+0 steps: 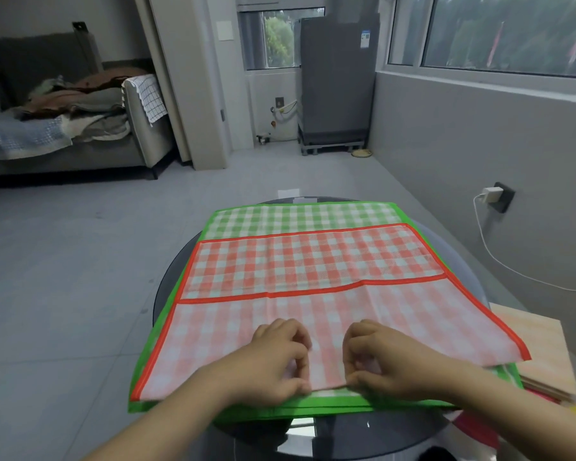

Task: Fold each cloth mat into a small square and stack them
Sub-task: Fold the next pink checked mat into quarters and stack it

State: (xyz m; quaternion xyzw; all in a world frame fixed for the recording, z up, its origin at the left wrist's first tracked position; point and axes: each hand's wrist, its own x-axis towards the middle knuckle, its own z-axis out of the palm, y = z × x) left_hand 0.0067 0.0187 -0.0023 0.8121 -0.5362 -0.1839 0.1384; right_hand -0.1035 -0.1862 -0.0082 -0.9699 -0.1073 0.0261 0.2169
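Left hand (276, 357) and right hand (376, 356) both pinching near edge of red checked mat (313, 261); red mat atop green checked mat (300, 214), round table (456, 254).

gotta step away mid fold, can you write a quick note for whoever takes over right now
Left hand: pinches the near edge of the red checked mat, near its middle.
Right hand: pinches the same edge, just beside the left.
The red mat lies on top of the green checked mat, both on the round dark glass table.
Done: the red mat's near part is already turned over, pale side up, its hem lying across the middle.
Left: finish folding the red mat to a small square, fold the green one, which lies flat underneath, then stack them.
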